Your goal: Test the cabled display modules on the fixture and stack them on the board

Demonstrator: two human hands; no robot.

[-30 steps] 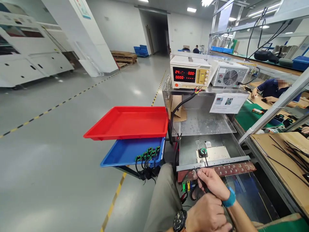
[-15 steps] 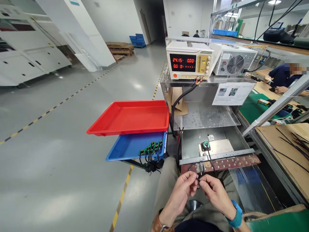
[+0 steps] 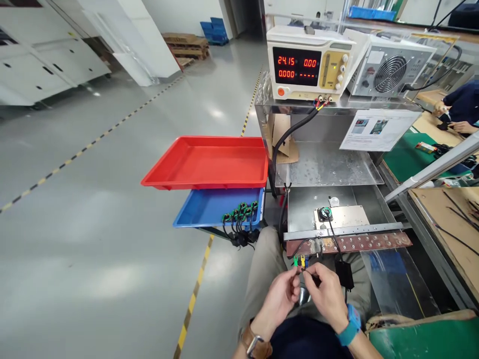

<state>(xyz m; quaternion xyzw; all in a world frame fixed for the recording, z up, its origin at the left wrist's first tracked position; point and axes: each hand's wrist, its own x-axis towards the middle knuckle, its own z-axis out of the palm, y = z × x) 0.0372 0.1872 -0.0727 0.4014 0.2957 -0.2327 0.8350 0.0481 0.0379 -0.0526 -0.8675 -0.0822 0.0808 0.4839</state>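
Gently does it: on the brown strip point(image 3: 374, 242)'s near side, left hand point(image 3: 280, 298) and right hand point(image 3: 328, 294) pinch close together, on what is unclear; keep the black box point(image 3: 345, 275), right of them, slack-corded.

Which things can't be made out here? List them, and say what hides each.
Head view: what lies between the fingertips of the left hand and right hand; it is too small, and the fingers cover it.
Head view: the far part of the blue tray, hidden by the red tray.
Head view: the wording on the printed sheet, too small.
Head view: the co-worker, cut off by the right edge.
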